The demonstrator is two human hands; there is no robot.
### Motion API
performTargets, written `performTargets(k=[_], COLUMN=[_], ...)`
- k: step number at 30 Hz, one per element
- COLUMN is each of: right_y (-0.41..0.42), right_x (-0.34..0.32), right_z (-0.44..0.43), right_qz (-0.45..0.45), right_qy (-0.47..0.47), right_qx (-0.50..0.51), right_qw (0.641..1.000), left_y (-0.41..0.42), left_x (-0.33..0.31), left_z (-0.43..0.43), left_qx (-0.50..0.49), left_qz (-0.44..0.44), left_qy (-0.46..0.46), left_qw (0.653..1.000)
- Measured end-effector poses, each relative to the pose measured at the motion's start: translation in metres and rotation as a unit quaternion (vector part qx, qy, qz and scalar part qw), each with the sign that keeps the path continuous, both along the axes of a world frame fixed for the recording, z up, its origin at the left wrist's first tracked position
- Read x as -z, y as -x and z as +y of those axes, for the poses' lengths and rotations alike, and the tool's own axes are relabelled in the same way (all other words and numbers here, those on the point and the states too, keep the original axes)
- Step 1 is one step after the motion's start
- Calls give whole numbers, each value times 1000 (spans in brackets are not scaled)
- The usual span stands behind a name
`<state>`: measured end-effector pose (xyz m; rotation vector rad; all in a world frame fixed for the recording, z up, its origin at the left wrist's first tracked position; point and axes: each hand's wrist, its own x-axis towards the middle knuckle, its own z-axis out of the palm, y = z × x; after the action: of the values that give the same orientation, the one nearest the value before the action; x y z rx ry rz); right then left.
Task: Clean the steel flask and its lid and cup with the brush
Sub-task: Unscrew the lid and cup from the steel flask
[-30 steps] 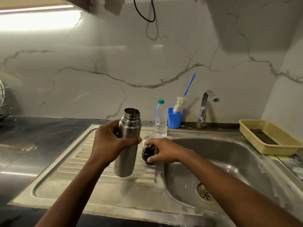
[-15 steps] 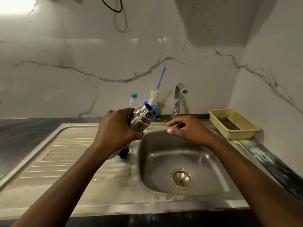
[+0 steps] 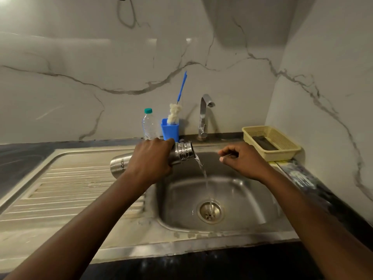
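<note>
Left hand (image 3: 150,158) is gripping the steel flask (image 3: 182,152) around its upper body, fingers wrapped tight. The flask is lying almost horizontal, base to the left over the drainboard (image 3: 70,188), open threaded mouth pointing right over the near-left edge of the sink basin (image 3: 252,195). A thin water stream (image 3: 203,174) is running out of the mouth and landing on the drain (image 3: 211,212). Right hand (image 3: 244,160) is hovering over the far side of the basin, right of the flask mouth and apart from it, fingers loosely curled and holding nothing. The brush (image 3: 174,115) is standing head-up in the blue cup (image 3: 170,132) at the far edge, with a plastic bottle (image 3: 149,126) just left of it and the tap (image 3: 203,116) to its right. A yellow basket (image 3: 282,152) is sitting at far right.
</note>
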<state>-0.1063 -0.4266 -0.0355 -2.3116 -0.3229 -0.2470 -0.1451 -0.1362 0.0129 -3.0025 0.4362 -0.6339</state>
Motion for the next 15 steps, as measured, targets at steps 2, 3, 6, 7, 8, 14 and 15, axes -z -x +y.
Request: performTargets(k=[2, 3, 6, 7, 8, 14, 15], right_y=[-2, -2, -4, -4, -4, -5, -5], right_x=[2, 2, 2, 2, 2, 1, 1], right_z=[2, 4, 8, 9, 10, 18, 19], right_qz=[-2, -2, 0, -1, -3, -13, -14], right_qy=[-4, -2, 3, 3, 3, -14, -14], right_qx=[-8, -10, -12, -11, -11, -13, -15], right_qw=[1000, 1000, 1000, 1000, 1000, 1000, 1000], left_y=[0, -1, -3, -4, -4, -7, -7], left_x=[1, 2, 4, 5, 5, 6, 6], left_z=[-2, -2, -1, -1, 0, -1, 0], left_qx=[-3, -3, 5, 7, 9, 18, 19], left_qz=[-2, -1, 0, 0, -3, -25, -28], left_qy=[-19, -22, -26, -26, -26, -29, -31], left_qw=[1000, 1000, 1000, 1000, 1000, 999, 999])
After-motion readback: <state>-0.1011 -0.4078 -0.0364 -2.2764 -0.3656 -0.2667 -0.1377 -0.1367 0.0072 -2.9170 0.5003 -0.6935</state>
